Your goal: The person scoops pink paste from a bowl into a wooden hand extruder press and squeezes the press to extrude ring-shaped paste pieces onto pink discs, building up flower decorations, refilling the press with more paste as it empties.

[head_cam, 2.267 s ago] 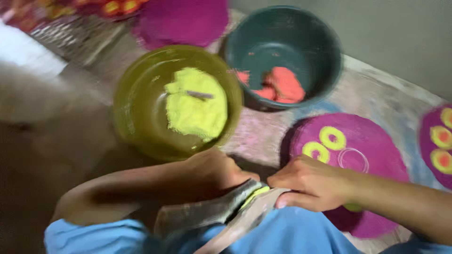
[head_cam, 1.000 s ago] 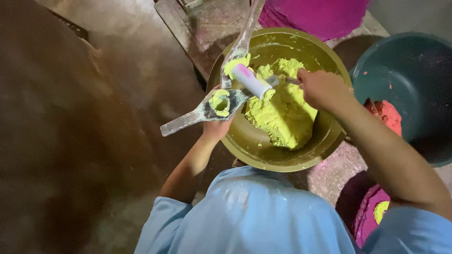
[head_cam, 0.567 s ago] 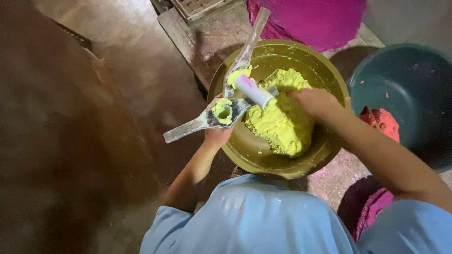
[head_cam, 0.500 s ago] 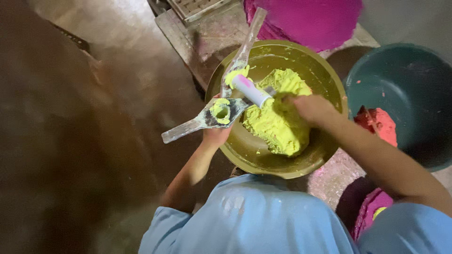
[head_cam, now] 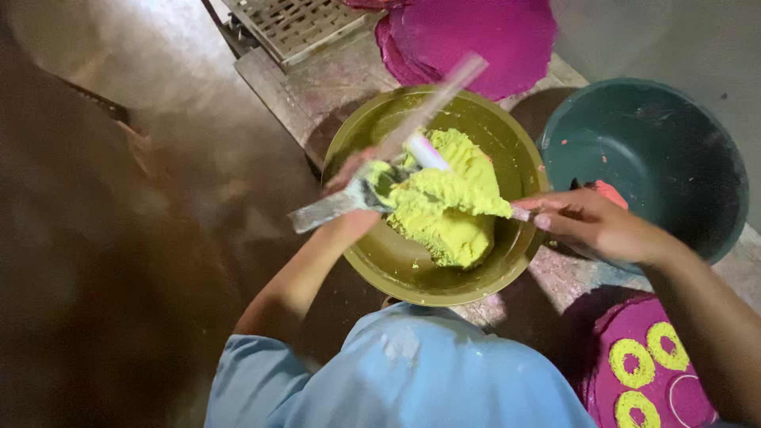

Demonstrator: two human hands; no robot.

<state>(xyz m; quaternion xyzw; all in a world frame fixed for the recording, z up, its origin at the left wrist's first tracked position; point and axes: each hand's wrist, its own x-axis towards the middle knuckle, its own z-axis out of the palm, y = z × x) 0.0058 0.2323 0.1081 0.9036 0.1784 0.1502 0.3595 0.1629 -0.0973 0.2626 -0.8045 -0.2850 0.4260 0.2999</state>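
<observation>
My left hand (head_cam: 349, 198) grips a metal press (head_cam: 321, 212) with two long handles, held over an olive-yellow bowl (head_cam: 507, 131). One handle points up and right, blurred; a white and pink plunger (head_cam: 426, 150) sticks out of its cup. The bowl holds a mound of yellow-green dough (head_cam: 448, 222). At the bowl's right rim, my right hand (head_cam: 594, 226) pinches a thin utensil (head_cam: 520, 212) whose far end is buried in a lump of that dough beside the press.
A dark green basin (head_cam: 658, 150) with some red-orange dough (head_cam: 609, 192) stands to the right. Magenta mats (head_cam: 476, 36) lie behind the bowl, and another (head_cam: 610, 372) at lower right carries yellow-green rings. A metal grid (head_cam: 297, 24) lies at the top. My blue-clothed knee (head_cam: 412, 372) is below.
My right hand has drawn back from the middle of the dough to the bowl's right rim, pulling a lump toward the press. The press has tilted and shifted slightly.
</observation>
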